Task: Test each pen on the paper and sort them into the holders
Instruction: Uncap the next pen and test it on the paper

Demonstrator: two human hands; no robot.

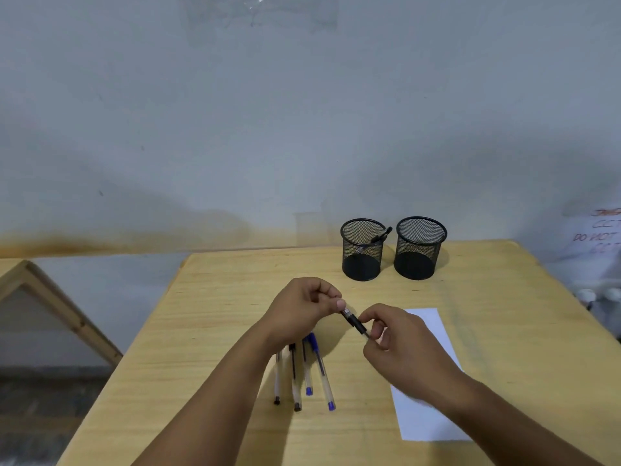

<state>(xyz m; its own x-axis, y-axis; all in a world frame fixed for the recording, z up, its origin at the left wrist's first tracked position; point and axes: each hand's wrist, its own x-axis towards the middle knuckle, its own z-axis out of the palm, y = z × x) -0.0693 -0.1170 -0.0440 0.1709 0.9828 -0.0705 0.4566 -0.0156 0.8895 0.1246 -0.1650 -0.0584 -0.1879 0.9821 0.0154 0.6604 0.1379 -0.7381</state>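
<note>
Off to the far left, a wooden triangular frame point(50, 304) leans by the wall, below the level of the pale wooden table point(218, 297). Moving right along the table, four loose pens point(302, 378) lie side by side near the front, two with black ends and two with blue, their far ends tucked under the left wrist. The left hand point(302, 307) hovers above them with its fingers curled, thumb and forefinger pinching the upper end of a black pen point(354, 321). That pen slants down to the right, held clear of the table between both hands. The right hand point(400, 344) pinches its lower end with curled fingertips, the wrist and forearm crossing over a white sheet of paper point(426, 418) that lies flat on the table's right half. Whether the pen has a cap on I cannot tell. Behind the hands, towards the wall, two black mesh holders stand just beside each other, not touching. The left holder point(362, 250) has one dark pen point(381, 235) leaning in it, its top poking over the right rim; the right holder point(420, 248) shows only its dark bottom through the mesh. At the far right edge a paper notice point(601, 233) with red handwriting hangs on the wall
</note>
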